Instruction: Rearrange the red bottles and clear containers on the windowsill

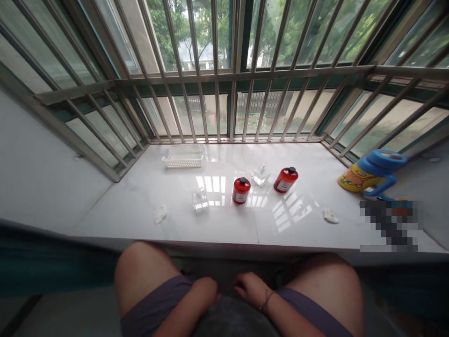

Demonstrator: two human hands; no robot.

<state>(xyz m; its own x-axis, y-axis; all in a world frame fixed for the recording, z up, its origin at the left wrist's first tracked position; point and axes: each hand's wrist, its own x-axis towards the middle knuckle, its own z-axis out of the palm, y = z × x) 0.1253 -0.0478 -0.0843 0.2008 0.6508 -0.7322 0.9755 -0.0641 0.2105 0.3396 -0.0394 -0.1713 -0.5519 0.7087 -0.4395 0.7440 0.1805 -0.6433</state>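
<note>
My left hand rests in my lap between my thighs, its back showing and its fingers hidden. Close by, my right hand has its fingers curled in, nothing visible in them, and a thin bracelet on the wrist. Neither hand touches the white sill in front. On it stand two red bottles with black caps, one near the middle and one farther right. A clear glass bottle sits between and slightly behind them. Another clear glass bottle is to the left.
A white perforated basket lies at the back left. Crumpled white tissues lie at left and right. A blue and yellow handled bottle leans at the right, beside a blurred-out patch. Metal window bars close off the back.
</note>
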